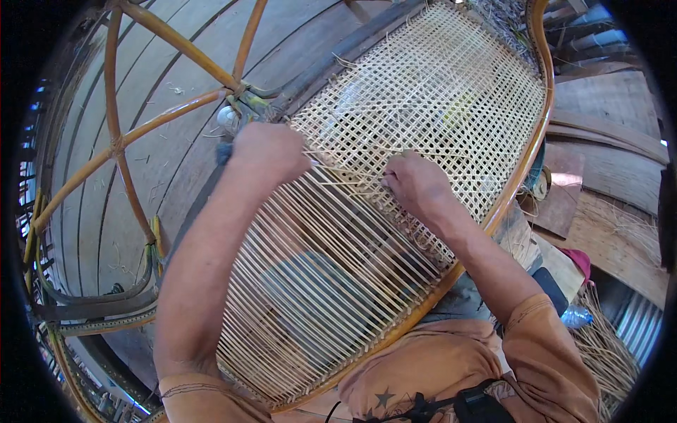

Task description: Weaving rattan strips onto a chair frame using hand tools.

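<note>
A curved wooden frame (pixel 548 106) holds a cane panel in front of me. Its far part is a finished-looking open mesh (pixel 416 84), while the near part has only parallel cane strands (pixel 310 261) stretched across one way. My left hand (pixel 271 151) is closed in a fist at the panel's left edge, where the mesh meets the bare strands. My right hand (pixel 416 183) pinches over the mesh, fingers curled down. Pale loose cane strands (pixel 342 169) run between the hands, and both hands seem closed on them. The fingertips are mostly hidden.
Bent rattan poles (pixel 116 141) tied at their joints stand at the left, over a slatted wooden surface (pixel 176 155). Wooden boards (pixel 606 176) lie at the right. A bundle of cane (pixel 613 352) and a plastic bottle (pixel 577 316) sit near my right elbow.
</note>
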